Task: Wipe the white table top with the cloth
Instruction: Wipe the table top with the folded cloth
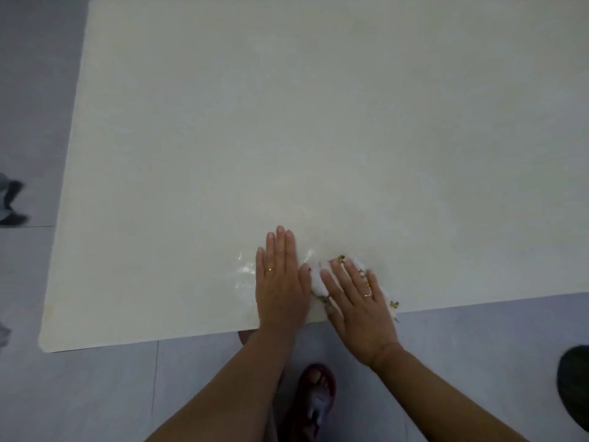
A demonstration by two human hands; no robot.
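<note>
Right hand [357,301] presses flat on cloth [315,277], left hand [280,279] open on table top [287,122]

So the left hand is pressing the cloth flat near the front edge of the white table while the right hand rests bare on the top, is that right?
Not quite: the hands are swapped. In the head view the right hand presses the cloth near the table front edge; the left hand rests bare.

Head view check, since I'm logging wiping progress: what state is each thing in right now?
Left hand: flat on the table, fingers straight, empty.
Right hand: pressed flat on the cloth.
Cloth: bunched under the right hand, near the table's front edge.
White table top: wet sheen left of the left hand.
</note>
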